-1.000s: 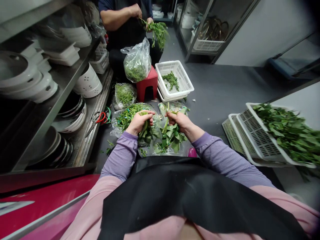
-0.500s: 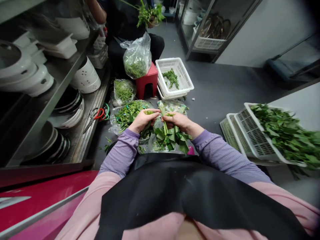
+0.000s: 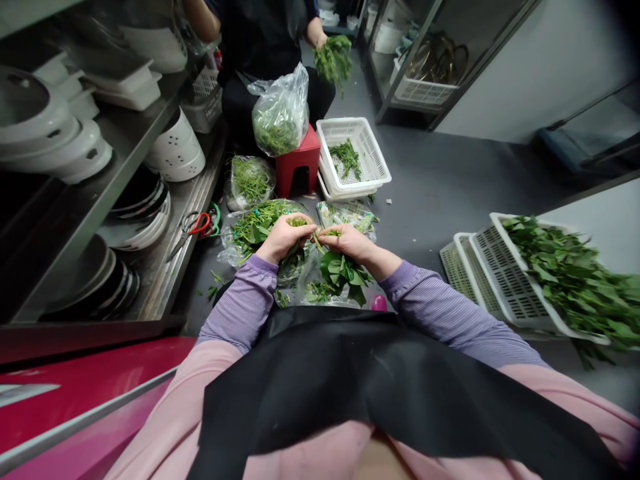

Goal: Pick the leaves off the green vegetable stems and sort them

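Holding leafy greens (image 3: 345, 270) with the right hand (image 3: 351, 243), leaves drooping below it. Pinching stems (image 3: 299, 221) in the left hand (image 3: 284, 237), just beside. Counting one red stool (image 3: 300, 160) and one clear bag (image 3: 281, 120) overlapping its top. Cannot make out exact fingertip contact; seeing a co-worker (image 3: 267, 40) cut off above.

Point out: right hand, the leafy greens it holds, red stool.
Right hand (image 3: 353, 243): head view, back of the hand.
Leafy greens (image 3: 341, 269): head view, leaves below the hand.
Red stool (image 3: 300, 160): head view, side above its opening.
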### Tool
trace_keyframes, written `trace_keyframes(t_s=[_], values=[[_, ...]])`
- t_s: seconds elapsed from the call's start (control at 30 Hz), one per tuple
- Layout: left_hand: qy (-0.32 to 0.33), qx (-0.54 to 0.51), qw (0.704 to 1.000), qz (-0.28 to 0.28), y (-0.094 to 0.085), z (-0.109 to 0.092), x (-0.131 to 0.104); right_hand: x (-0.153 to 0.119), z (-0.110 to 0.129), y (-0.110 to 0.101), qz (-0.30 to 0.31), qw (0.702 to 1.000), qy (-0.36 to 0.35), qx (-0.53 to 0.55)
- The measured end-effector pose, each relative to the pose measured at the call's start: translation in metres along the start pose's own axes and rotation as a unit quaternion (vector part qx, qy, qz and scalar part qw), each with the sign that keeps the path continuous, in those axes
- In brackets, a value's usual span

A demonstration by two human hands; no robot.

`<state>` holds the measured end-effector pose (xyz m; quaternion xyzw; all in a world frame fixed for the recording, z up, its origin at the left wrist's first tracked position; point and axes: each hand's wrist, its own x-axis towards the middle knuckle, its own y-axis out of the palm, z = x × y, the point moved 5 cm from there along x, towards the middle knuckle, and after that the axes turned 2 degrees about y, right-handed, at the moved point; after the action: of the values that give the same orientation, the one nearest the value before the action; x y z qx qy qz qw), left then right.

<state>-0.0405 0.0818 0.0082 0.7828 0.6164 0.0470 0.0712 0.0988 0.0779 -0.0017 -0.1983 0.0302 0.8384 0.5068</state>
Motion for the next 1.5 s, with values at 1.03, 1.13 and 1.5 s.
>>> trace_keyframes(t_s=[1.03,1.13,1.5], values=[[0.057,0.215,0.948,-0.228,-0.042,0.007,0.014,0.036,-0.022,-0.009,-0.229,0.969,0.048,0.075],[-0.004,0.233,0.932,-0.279,-0.064,0.011,0.021,0.034,-0.026,-0.025,-0.218,0.968,0.038,0.118],[-0.14,-0.26,0.952,-0.086,-0.016,0.014,0.015,-0.013,0.0,-0.015,-0.066,0.993,-0.081,-0.063]])
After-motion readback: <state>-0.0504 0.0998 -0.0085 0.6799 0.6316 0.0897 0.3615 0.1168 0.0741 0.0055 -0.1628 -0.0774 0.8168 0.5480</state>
